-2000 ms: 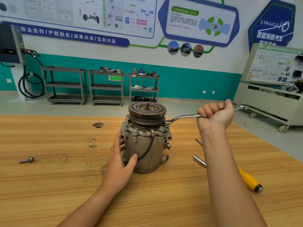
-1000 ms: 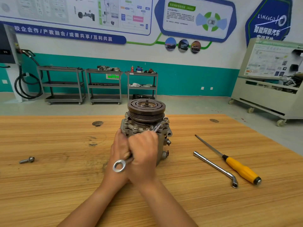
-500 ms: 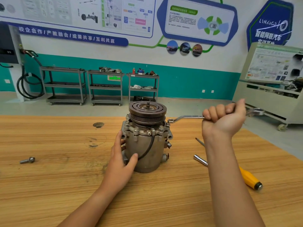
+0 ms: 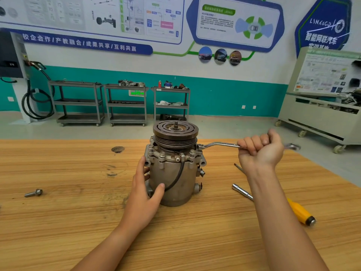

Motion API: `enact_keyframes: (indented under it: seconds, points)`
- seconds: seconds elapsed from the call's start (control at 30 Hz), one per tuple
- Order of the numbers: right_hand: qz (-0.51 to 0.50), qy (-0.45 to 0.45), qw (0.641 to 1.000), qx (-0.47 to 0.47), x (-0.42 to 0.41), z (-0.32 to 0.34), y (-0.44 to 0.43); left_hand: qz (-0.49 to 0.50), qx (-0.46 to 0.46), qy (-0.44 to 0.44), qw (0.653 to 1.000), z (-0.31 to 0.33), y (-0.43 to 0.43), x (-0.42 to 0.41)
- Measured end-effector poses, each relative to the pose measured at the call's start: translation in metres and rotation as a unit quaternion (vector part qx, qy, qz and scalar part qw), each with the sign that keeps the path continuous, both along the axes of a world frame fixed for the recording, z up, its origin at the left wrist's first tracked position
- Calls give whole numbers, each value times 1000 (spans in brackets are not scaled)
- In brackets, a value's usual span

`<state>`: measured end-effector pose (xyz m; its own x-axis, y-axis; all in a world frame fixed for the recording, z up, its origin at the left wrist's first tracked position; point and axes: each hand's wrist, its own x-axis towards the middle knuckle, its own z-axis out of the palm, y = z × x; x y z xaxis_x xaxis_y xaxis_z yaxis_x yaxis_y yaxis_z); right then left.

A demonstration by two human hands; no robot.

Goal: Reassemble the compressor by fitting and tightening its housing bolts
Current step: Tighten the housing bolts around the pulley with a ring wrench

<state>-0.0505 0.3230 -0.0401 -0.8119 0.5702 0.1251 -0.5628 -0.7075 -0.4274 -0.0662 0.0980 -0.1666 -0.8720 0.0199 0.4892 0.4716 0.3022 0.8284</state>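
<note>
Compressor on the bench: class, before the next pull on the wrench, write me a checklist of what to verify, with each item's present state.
1. Ring end of the wrench seated at the flange of the compressor, right side: ok.
2. The right hand grips the wrench handle: ok.
3. The left hand holds the compressor body: ok.
4. Compressor upright on the table: ok.
5. The housing bolts tight: cannot tell.
6. Every bolt fitted: cannot tell; a loose bolt lies on the table, left.
</note>
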Motion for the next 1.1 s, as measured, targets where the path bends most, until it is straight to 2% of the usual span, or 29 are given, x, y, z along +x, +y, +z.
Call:
enact_keyframes:
  seconds: [0.1,0.27,0.4,0.53,0.67,0.7,0.73,0.77,0.8,0.83,0.87,0.93,0.97,1.1]
  points:
    - [-87,20,996,22,19,-18,-23,2,-1,0,1000,-1,0,0]
    - [-225,53,950,210,43,-42,-87,-1,-7,-2,1000,0,1,2]
    - [-329,69,860,385,41,-55,-127,1,-17,-3,1000,0,0,2]
    - [-423,98,717,545,24,-59,-155,-1,-13,-47,999,-6,-2,-4]
    - [-442,40,637,630,12,-49,-172,32,-71,-12,997,1,4,1]
    - [-438,39,641,629,15,-41,-171,17,-47,-22,999,3,3,1]
    - [-424,51,674,602,22,-30,-166,3,-22,-24,999,2,2,0]
    - [-384,67,746,540,29,-15,-157,-7,-2,-23,1000,2,0,-1]
    - [-325,77,830,446,37,1,-143,-15,10,-24,1000,2,-1,0]
    - [-268,91,899,334,44,17,-124,-16,5,-31,999,3,-2,1]
    - [-219,118,939,238,52,32,-100,-13,-4,-27,1000,2,-1,1]
    - [-147,192,964,112,65,57,-54,-3,-6,-18,1000,3,0,1]
    - [-134,201,966,89,68,64,-39,-4,-8,-18,1000,4,0,3]
    - [-111,88,989,44,46,51,-11,-3,-15,-17,1000,3,0,3]
